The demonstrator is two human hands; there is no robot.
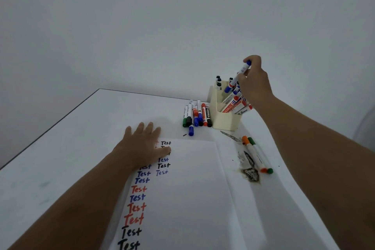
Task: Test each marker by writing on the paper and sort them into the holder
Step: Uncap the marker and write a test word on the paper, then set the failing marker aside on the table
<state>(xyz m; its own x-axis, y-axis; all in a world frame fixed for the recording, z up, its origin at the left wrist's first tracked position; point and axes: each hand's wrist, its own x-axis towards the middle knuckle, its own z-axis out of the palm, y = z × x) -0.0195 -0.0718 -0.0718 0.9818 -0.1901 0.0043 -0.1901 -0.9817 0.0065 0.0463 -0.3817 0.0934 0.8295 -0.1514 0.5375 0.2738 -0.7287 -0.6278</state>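
While your right hand is up over the holder, start with the biggest thing, the white table. It fills the bottom half of the view. On it lies the paper, at about 6 o'clock, with the word "Test" written again and again in black, red and blue down its left side.

Your left hand lies flat on the top left corner of the paper, at about 9 o'clock from the middle of the sheet. Its fingers are straight and spread, holding nothing, just pressing the sheet down.

The cream holder stands at about 2 o'clock from the paper. Black, blue and red markers stick out of its boxes.

Your right hand pinches a blue marker in its fingertips. The marker is tilted, with its low end just at the top of a back box of the holder.

A bunch of loose markers lies just left of the holder. Two more, an orange one and a green one, lie at 3 o'clock beside a dark smudge.

You look to be putting away a tested marker. Next, I think, you let it slide in with the other blue ones, then pick one from the loose bunch.
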